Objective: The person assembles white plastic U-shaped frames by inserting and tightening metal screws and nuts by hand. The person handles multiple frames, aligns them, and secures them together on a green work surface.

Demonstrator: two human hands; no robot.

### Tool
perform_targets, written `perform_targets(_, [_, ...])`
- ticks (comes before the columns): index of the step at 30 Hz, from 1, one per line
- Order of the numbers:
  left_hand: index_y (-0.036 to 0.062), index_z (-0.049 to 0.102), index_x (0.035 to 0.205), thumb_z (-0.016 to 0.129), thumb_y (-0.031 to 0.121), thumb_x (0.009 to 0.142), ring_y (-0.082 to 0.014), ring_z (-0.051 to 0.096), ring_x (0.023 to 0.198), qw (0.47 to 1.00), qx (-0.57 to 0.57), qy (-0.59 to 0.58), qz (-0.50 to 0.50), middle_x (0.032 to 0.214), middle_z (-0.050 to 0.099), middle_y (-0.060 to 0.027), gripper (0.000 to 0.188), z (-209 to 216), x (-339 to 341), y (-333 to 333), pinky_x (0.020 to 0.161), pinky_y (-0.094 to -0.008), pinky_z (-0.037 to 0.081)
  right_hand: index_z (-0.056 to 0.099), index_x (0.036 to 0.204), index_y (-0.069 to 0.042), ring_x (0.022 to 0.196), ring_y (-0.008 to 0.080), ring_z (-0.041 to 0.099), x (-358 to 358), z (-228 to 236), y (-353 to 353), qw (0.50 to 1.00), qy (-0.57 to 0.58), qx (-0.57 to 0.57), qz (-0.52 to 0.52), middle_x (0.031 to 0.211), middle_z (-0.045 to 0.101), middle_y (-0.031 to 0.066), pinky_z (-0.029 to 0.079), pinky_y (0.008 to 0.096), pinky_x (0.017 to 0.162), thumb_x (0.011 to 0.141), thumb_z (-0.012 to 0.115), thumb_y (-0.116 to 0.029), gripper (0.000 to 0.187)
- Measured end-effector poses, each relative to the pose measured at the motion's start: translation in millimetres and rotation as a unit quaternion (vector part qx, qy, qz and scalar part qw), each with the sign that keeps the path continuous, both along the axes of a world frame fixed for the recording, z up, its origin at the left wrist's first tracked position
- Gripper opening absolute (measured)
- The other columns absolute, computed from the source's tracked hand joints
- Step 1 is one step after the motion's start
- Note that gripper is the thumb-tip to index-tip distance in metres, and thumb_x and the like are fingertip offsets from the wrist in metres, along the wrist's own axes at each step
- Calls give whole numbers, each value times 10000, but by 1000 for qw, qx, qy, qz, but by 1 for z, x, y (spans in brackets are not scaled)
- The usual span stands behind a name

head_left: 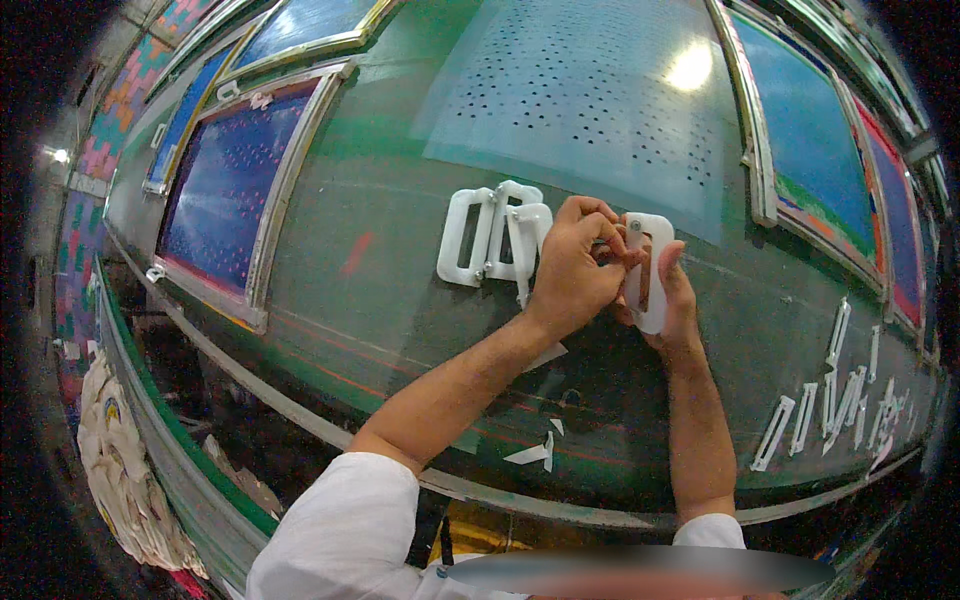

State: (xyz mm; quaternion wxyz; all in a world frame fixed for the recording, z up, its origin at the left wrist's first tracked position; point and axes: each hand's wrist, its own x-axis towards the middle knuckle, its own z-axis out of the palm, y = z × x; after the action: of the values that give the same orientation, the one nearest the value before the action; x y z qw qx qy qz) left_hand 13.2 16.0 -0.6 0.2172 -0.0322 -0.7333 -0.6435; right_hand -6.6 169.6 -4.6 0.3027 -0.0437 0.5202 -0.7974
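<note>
My right hand (679,303) holds up a white rounded plastic frame (657,232) with a long slot through its middle. The thumb presses along the frame's right edge, while the other fingers are mostly behind it. A small screw-like dot shows near its top. At the frame's left edge, my left hand (578,265) is closed, fingertips pinched together; whatever is between them is too small or hidden to name. Left of that hand, several similar white slotted frames (452,245) lie on the green table (400,180), partly overlapping and partly behind my hand.
A translucent sheet with dark dots (560,110) lies beyond my hands. Framed mesh screens flank it, purple-blue (230,190) left and blue (800,120) right. Narrow white slotted pieces (772,434) lie at the right, white scraps (535,453) near the front edge. Pale cloth-like bundles (115,460) hang lower left.
</note>
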Motion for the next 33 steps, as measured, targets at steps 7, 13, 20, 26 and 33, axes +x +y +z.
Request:
perform_targets(7, [43,486,1402,679,-160,811,-263,680,1077,996,75,-34,-41,1285,433,-147,654,0,-1,1,850,-320,631,492,1355,-107,611,114,607,-3,5,-5,1000,-1,-16,11,913,629,37,494,251,470,909,424,-781,811])
perform_targets(13, [37,587,1309,772,-99,784,-237,673,1086,998,25,-38,-50,1312,465,-146,573,3,1,-3,835,-304,634,506,1323,-93,604,131,625,-3,1,-2,999,-10,12,32,846,629,46,530,272,491,901,407,-797,827])
perform_targets(20, [-56,613,1076,646,-148,831,-245,697,1000,994,63,-87,-30,1239,473,-143,264,9,1,-6,809,-315,633,512,1328,-75,618,139,634,-4,8,-10,1000,-26,6,8,850,632,45,538,283,504,912,388,-792,838])
perform_targets(26, [-46,628,1095,643,-133,833,-249,713,960,998,41,-51,-14,1224,509,-157,276,5,1,-4,781,-318,624,535,1337,-65,617,142,621,-3,6,-7,998,-12,64,15,811,617,45,550,304,502,891,396,-813,882])
perform_targets(33, [15,647,1084,702,-54,870,-235,699,973,999,-18,-37,-6,1197,618,-150,232,-2,1,-7,817,-325,602,493,1292,-84,596,155,617,-4,-1,-4,998,-18,44,37,805,614,42,545,304,499,908,428,-780,797])
